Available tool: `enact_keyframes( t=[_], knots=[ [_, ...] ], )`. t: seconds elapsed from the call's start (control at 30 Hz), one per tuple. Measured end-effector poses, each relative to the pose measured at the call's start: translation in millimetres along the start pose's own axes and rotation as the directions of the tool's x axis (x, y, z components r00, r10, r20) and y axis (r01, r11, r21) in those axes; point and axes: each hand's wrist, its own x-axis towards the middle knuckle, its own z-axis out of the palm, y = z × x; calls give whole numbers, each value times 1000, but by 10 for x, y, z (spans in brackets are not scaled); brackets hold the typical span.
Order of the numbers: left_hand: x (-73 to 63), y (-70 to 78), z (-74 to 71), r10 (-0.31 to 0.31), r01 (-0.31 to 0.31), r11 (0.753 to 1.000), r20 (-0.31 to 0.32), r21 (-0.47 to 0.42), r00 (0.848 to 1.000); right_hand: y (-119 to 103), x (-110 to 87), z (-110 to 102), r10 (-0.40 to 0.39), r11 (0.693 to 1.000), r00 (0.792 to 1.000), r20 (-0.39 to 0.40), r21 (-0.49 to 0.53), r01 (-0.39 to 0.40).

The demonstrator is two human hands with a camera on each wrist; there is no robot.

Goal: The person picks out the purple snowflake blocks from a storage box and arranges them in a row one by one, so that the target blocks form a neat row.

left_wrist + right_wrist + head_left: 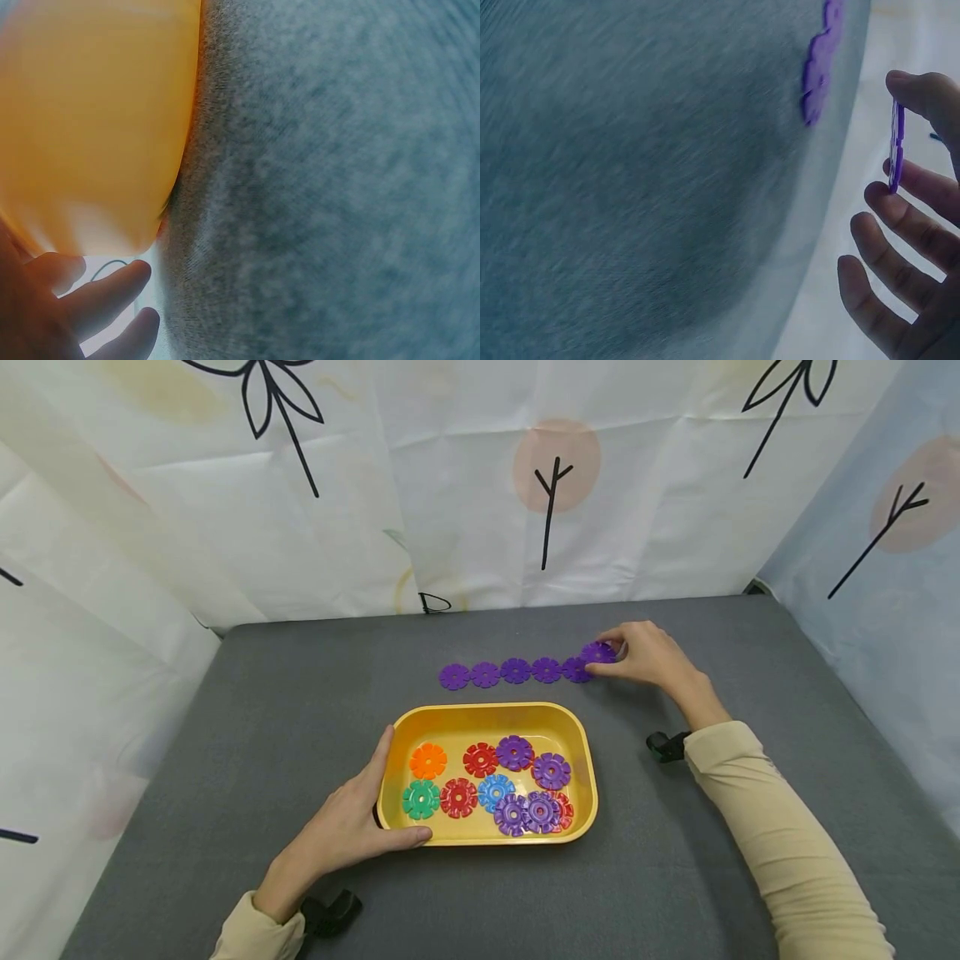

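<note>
My right hand pinches a purple flower-shaped disc by its edges between thumb and fingertips. In the right wrist view this disc stands edge-on, off the table. It overlaps the right end of a row of several purple discs lying flat on the table. My left hand holds the left end of a yellow tray, thumb along the front rim and index finger along the left side. The left wrist view shows fingers against the tray's outer wall.
Inside the tray lie several flower discs: an orange disc, a green disc, a blue disc, red ones and purple ones. The grey table ends at a printed white cloth behind.
</note>
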Motion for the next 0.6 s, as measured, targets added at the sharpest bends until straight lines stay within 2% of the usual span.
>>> enact_keyframes(
  t=[0.4, 0.6],
  knots=[
    [-5, -6, 5, 0, 0, 1000, -1, 0, 1000, 178, -46, 85, 161, 986, 984, 73, -57, -157],
    [-3, 0, 3, -3, 3, 1000, -2, -2, 1000, 241, -40, 103, 139, 990, 981, 139, -5, -139]
  ],
)
